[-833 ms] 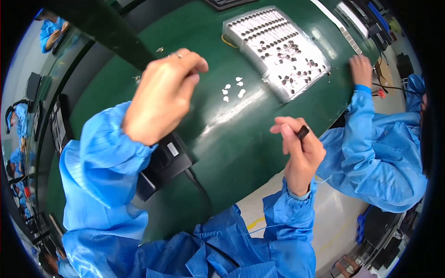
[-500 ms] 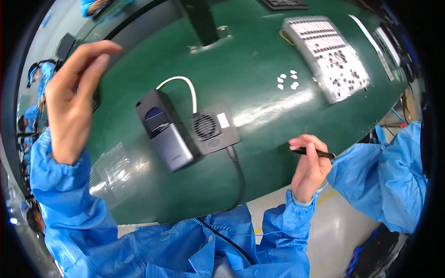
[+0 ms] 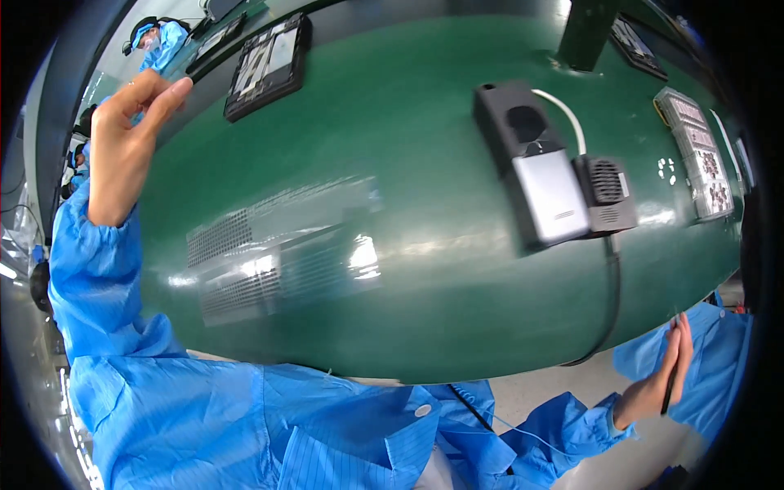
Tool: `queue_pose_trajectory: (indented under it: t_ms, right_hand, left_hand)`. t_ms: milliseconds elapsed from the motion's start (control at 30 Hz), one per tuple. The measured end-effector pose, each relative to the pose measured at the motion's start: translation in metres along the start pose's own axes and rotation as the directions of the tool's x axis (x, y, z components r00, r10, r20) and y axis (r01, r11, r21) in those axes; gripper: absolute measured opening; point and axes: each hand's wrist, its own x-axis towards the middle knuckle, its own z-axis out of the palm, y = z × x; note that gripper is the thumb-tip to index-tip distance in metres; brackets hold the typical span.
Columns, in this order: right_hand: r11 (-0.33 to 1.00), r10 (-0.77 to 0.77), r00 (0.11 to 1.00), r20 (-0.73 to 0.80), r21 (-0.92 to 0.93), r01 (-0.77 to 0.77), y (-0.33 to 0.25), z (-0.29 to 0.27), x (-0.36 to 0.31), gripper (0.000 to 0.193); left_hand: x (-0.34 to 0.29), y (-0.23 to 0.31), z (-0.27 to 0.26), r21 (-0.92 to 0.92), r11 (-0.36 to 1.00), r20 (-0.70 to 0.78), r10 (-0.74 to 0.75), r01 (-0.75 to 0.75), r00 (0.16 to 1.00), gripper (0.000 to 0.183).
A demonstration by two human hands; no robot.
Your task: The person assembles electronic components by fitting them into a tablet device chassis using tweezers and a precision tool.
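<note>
My left hand [image 3: 131, 135] is raised over the far left side of the green table, fingers curled in and thumb close to the forefinger. Anything pinched there is hidden or too small to make out. Low at the right, beyond the table's front edge, my right hand [image 3: 663, 377] is closed on a slim black pen-like tool [image 3: 670, 389]. A dark oblong device [image 3: 549, 196] with a silver lower front and a dark round window lies right of centre. Beside it sits a grey block [image 3: 608, 186] with a round grille, joined to a white cable [image 3: 572, 116].
Clear plastic sheets [image 3: 318, 233] lie at the left. A black framed tray [image 3: 269, 65] stands at the back. On the right are small white pieces [image 3: 666, 170] and a tray of small dark parts [image 3: 704, 159]. A co-worker's blue sleeve [image 3: 731, 359] is close to my right hand.
My view has swung left, so the devices and parts tray appear farther right. My left hand stays raised, fingers more curled. My right hand is now past the table edge, still holding the black tool.
</note>
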Motion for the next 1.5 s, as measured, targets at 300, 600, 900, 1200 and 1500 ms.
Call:
queue_pose_trajectory:
  t_ms: [300, 600, 900, 1200, 1500]
  right_hand:
    - [0.903, -0.419, 0.864, 0.279, 0.222, 0.367, -0.158, 0.033, -0.061, 0.019]
    - [0.818, -0.399, 0.652, 0.644, 0.572, -0.064, -0.287, 0.181, -0.030, 0.021]
    - [0.609, -0.249, 0.589, 0.769, 0.597, -0.522, -0.296, 0.348, -0.015, 0.024]
    - [0.314, -0.169, 0.601, 0.781, 0.621, -0.718, -0.297, 0.426, -0.041, 0.016]
    - [0.333, -0.176, 0.633, 0.754, 0.651, -0.683, -0.299, 0.368, -0.034, 0.011]
  left_hand:
    - [-0.152, -0.105, 0.022, 0.000, 0.976, 0.195, 0.213, -0.217, 0.958, 0.019]
    - [-0.170, -0.178, 0.039, -0.114, 0.977, 0.021, 0.185, -0.182, 0.982, 0.013]
    - [-0.063, -0.212, 0.097, -0.252, 0.966, -0.003, -0.065, 0.062, 0.998, 0.035]
    - [-0.012, -0.219, 0.163, -0.360, 0.919, 0.029, -0.160, 0.160, 0.987, 0.053]
    - [-0.014, -0.184, 0.132, -0.340, 0.940, -0.151, -0.055, 0.001, 0.987, 0.038]
